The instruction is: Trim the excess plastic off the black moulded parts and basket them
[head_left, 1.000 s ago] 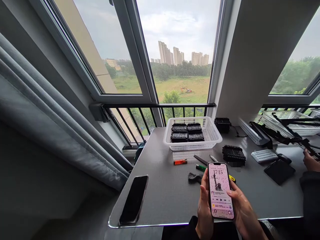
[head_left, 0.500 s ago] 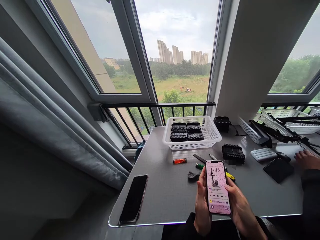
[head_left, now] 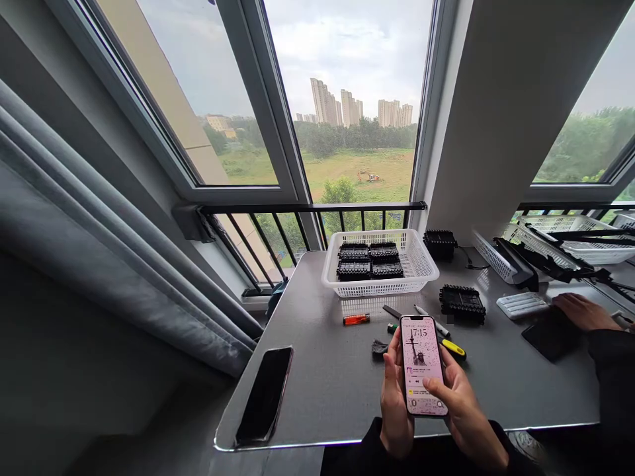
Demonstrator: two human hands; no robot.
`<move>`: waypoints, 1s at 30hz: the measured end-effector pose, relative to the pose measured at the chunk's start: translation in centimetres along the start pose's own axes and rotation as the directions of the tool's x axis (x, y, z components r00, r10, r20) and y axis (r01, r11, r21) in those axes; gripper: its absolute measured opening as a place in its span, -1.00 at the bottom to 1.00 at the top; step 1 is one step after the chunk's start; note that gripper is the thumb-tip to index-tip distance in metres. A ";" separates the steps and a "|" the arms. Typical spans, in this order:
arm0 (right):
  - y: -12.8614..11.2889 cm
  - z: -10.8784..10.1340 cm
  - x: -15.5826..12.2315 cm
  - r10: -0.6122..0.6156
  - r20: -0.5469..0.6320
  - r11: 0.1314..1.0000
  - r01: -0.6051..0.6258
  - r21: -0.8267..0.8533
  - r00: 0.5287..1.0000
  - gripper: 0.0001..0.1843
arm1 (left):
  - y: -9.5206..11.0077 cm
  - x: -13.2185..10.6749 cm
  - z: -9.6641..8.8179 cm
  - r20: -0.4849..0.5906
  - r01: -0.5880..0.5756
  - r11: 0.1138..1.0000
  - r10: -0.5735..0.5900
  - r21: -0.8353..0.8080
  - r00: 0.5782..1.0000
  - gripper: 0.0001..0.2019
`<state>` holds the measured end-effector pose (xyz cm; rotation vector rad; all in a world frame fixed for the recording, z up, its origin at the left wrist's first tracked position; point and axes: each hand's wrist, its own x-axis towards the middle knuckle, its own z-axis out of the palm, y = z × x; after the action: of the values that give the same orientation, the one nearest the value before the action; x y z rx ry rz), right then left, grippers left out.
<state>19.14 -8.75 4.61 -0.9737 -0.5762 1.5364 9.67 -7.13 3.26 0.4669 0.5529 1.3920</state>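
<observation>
Between the hands is one lit smartphone (head_left: 421,350): the left hand (head_left: 395,408) curls round its left edge, the right hand (head_left: 465,410) clasps its right, thumb over the screen. Left of the left hand lies one dark smartphone (head_left: 265,395). Beyond both hands, one white basket (head_left: 384,289) holds four black ridged modules (head_left: 354,270); two more (head_left: 462,304) sit ahead of the right.

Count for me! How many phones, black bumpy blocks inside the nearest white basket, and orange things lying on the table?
Phones: 2, the held phone and the dark phone
Black blocks showing in the basket: 4
Orange thing on the table: 1
Total: 7
</observation>
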 end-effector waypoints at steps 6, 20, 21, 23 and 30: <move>0.2 -0.4 -0.1 0.025 -0.003 0.999 -0.025 0.035 1.000 -0.15 | 0.0 0.0 0.0 0.011 -0.013 0.999 0.014 -0.031 1.000 -0.35; 2.2 -0.3 1.5 -0.027 -0.026 0.998 0.028 0.051 0.999 -0.12 | -0.4 0.9 -1.4 -0.061 0.022 0.999 -0.025 -0.049 0.998 -0.39; 2.2 -0.4 1.6 0.006 -0.027 0.997 -0.004 0.075 1.000 -0.11 | -0.4 0.9 -1.5 -0.070 0.029 0.998 -0.032 -0.046 0.997 -0.40; 2.1 -0.4 1.7 0.055 -0.020 0.992 -0.052 0.117 0.998 -0.10 | -0.4 0.9 -1.6 -0.081 0.033 0.998 -0.037 -0.047 0.996 -0.41; 1.6 -0.3 1.6 0.121 -0.127 0.984 -0.102 0.146 0.984 -0.14 | -1.1 1.4 -2.4 -0.080 0.013 0.998 -0.018 -0.064 0.997 -0.43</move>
<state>18.52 -7.61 2.70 -1.0078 -0.3179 1.5734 9.20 -5.90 0.57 0.3559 0.5741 1.4140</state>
